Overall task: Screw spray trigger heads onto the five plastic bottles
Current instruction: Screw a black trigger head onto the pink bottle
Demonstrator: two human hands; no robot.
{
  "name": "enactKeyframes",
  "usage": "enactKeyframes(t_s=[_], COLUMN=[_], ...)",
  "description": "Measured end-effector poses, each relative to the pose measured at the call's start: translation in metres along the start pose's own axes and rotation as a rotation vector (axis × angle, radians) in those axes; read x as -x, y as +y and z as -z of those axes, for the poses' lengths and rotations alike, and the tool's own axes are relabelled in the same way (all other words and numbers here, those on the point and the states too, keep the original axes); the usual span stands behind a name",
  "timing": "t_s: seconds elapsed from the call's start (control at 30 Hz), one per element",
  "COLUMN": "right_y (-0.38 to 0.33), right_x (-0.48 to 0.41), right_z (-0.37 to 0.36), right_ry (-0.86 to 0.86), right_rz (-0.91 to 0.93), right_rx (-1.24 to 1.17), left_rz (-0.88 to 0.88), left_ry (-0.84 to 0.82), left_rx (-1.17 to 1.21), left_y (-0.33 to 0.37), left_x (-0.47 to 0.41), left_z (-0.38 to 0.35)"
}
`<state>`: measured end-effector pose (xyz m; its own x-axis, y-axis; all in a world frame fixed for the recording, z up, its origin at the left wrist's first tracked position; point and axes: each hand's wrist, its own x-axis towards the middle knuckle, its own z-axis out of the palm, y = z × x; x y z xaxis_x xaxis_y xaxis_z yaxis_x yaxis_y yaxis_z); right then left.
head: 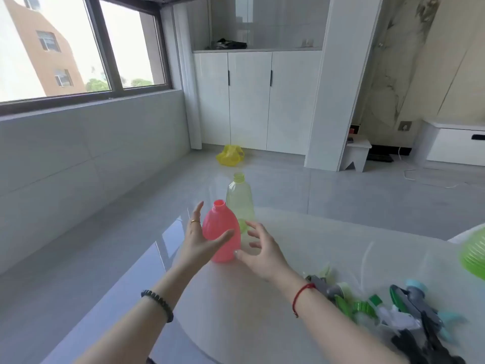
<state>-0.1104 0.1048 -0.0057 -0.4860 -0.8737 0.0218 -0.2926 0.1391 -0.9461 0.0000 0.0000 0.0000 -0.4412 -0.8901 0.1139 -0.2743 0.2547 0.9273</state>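
- The worktop (301,248) was a pale, glossy slab with a rounded far edge, catching window light along its left side.
- A pink bottle (221,232) stood upright near the far left edge, its neck open and without a cap.
- Just behind it, closer to the far edge, stood a translucent yellow-green bottle (240,198), also uncapped.
- The left hand (202,239) was spread open against the pink bottle's left side, thumb lying across its front, fingers not closed around it.
- The right hand (262,252) hovered with fingers apart just right of the bottle's base, thumb tip at or very near it; contact could not be told.
- A blurred heap of spray trigger heads (393,311), green, grey, white and teal, lay toward the near right corner.
- A green ribbed object (475,256) showed at the right edge, too blurred to identify.
- Beyond lay a grey tiled floor (341,190) with a yellow bag (230,155) on it, white cabinets (257,101) behind, and a wide dark-framed window (78,48) on the left.
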Motion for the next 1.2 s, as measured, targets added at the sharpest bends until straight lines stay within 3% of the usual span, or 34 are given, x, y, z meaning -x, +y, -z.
enactKeyframes(t_s=[0.3,0.63,0.93,1.2], right_y=[0.019,0.026,0.032,0.048], right_x=[-0.020,0.053,0.105,0.142], right_z=[-0.022,0.063,0.106,0.174], right_ry=[0.041,0.129,0.131,0.178], right_rz=[0.044,0.004,-0.038,-0.032], right_rx=[-0.030,0.013,0.083,0.458], left_rz=[-0.034,-0.092,-0.124,-0.123], left_ry=[-0.005,-0.264,-0.376,-0.403], left_rx=[-0.003,0.074,0.065,0.032], left_y=[-0.013,0.022,0.033,0.028], left_x=[-0.009,0.053,0.090,0.098], left_z=[-0.020,-0.070,-0.091,-0.093])
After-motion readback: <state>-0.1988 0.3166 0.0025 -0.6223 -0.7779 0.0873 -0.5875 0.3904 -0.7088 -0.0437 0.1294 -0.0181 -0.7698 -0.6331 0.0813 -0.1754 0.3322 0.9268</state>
